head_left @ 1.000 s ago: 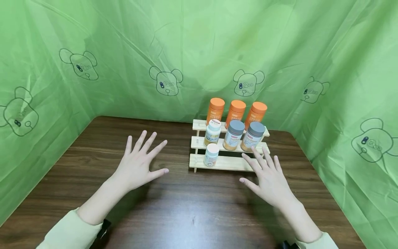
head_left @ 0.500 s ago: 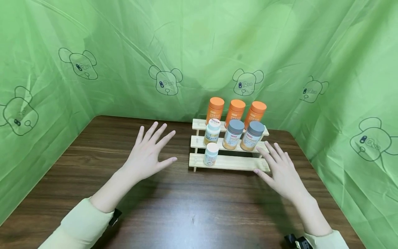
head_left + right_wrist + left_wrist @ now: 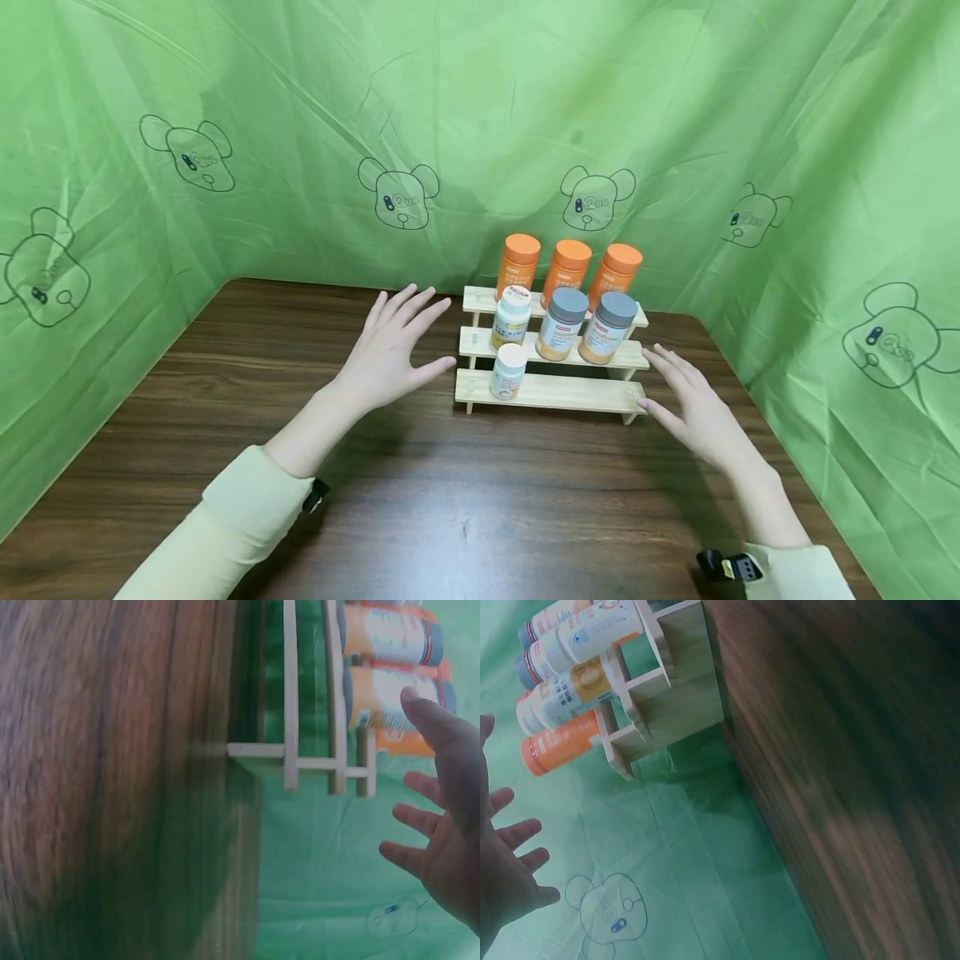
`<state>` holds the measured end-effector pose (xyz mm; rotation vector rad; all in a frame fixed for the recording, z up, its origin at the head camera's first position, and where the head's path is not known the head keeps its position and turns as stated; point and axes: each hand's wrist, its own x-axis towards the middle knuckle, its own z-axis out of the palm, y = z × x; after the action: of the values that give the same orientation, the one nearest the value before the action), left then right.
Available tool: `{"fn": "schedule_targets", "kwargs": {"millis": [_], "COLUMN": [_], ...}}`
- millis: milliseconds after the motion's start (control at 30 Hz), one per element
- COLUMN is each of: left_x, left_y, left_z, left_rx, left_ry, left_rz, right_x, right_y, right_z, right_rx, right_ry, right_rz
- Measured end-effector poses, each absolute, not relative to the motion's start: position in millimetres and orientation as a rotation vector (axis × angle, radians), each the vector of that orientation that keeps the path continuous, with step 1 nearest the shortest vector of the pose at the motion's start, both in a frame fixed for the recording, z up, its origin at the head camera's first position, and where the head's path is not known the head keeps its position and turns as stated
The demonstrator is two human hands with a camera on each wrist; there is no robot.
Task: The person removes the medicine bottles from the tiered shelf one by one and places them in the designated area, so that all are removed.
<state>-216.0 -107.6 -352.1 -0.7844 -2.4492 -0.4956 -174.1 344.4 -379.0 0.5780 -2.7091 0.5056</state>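
A three-tier wooden rack (image 3: pixel 570 393) stands on the table, right of centre. Three orange bottles (image 3: pixel 567 265) line its top tier. On the middle tier are a white bottle with a yellow label (image 3: pixel 512 321) and two grey-capped bottles (image 3: pixel 561 327). One small white bottle (image 3: pixel 508 375) occupies the left end of the lowest tier. My left hand (image 3: pixel 390 354), fingers spread and holding nothing, hovers left of the rack. My right hand (image 3: pixel 701 412) is at the rack's right end, its thumb and fingertips close by the lower tiers' ends, also holding nothing.
Beneath the hands lies a dark wood-grain table (image 3: pixel 420 517). Green cloth (image 3: pixel 480 108) with line-drawn bear heads encloses the back and both sides. Black straps with small devices (image 3: pixel 727 567) sit at the wrists, by pale green sleeves (image 3: pixel 240 508).
My left hand has moved right and forward toward the rack's left side. My right hand has shifted right, from in front of the rack to its right end. The bottles keep their places.
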Motion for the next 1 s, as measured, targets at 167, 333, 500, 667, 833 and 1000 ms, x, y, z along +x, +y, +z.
{"fn": "schedule_targets", "kwargs": {"millis": [167,333,500,667,833,1000], "left_x": [-227.3,-241.3,-255.3,-270.5,-286.4,-299.2], "left_y": [-95.2,-84.0,-74.6,-66.9,-60.1,-53.4], "left_z": [-350.7,-346.1,-339.8,-333.9,-327.4,-320.7], "left_rx": [-0.791,-0.788,-0.797,-0.799,-0.783,-0.763], "left_ry": [-2.475,-2.509,-2.519,-2.534,-2.542,-2.560], "left_rz": [-0.590,-0.664,-0.700,-0.772,-0.904,-1.031], "right_x": [-181.7,-188.9,-194.7,-200.4,-205.2,-211.2], "right_y": [353.8,364.2,371.5,375.5,379.9,386.1], "right_z": [-388.8,-402.4,-410.9,-416.4,-423.6,-429.5], "right_rx": [0.584,0.566,0.586,0.620,0.637,0.623], "right_ry": [-2.728,-2.734,-2.657,-2.676,-2.797,-2.891], "right_rz": [0.574,0.604,0.609,0.669,0.786,0.989]}}
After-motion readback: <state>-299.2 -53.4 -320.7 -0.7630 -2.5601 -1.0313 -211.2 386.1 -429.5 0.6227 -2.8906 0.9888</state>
